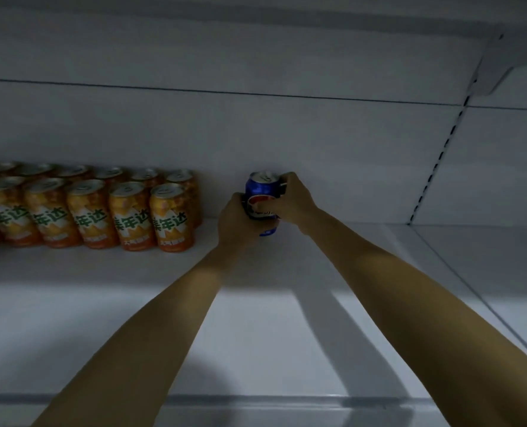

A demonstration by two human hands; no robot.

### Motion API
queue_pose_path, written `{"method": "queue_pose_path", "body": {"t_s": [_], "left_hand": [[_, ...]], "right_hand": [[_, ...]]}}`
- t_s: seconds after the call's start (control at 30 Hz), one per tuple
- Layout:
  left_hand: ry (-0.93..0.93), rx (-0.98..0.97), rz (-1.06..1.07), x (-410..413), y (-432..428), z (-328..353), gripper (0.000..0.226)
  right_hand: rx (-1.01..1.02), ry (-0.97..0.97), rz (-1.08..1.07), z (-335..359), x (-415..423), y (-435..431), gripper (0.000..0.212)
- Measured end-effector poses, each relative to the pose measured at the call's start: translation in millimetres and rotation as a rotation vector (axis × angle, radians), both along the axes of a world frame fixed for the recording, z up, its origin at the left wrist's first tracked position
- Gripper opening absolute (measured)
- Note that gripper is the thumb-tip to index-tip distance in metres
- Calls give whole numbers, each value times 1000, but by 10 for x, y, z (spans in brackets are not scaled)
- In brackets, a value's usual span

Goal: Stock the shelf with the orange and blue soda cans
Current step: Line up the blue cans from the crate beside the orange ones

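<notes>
Blue can (261,195) clasped in both hands (236,224) (293,198), orange cans (102,208) well left, shelf (286,334) between bare.

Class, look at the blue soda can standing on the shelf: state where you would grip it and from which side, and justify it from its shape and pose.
Grip the blue can around its round side wall at mid-height, coming from the open front of the shelf. It stands upright near the back wall, so the rear is closed off. The left hand and right hand wrap its two sides just so.

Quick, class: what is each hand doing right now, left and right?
Left hand: closed around the blue can, gripping its lower left side.
Right hand: closed on the same blue can, fingers wrapped across its front and right side.
</notes>
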State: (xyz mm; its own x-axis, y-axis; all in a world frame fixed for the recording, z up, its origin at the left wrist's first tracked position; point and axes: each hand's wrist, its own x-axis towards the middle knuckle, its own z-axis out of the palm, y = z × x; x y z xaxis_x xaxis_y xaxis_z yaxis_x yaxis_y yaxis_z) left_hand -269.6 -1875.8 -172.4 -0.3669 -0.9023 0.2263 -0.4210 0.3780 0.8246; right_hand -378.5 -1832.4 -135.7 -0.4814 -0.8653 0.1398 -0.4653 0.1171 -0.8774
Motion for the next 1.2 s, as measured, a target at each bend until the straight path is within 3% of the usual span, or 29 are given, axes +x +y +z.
{"method": "queue_pose_path", "body": {"t_s": [0.57, 0.73, 0.87, 1.0, 1.13, 1.2], "left_hand": [[-23, 20, 129, -190, -154, -140, 60], [-75, -53, 110, -63, -55, 37, 86], [-215, -340, 124, 378, 96, 524, 78], [-471, -611, 228, 1232, 200, 1089, 69], [-821, -725, 449, 2381, 402, 1324, 69], [-927, -684, 532, 2962, 604, 1310, 66]], "right_hand": [[-2, 123, 21, -166, -103, -244, 81], [-135, 395, -121, -26, -42, -100, 78], [-303, 513, -58, 363, 138, -71, 65], [-263, 646, 109, 798, 693, -185, 64], [-154, 780, 328, 1029, 1576, -182, 70], [-113, 823, 434, 1070, 2109, -117, 73]]}}
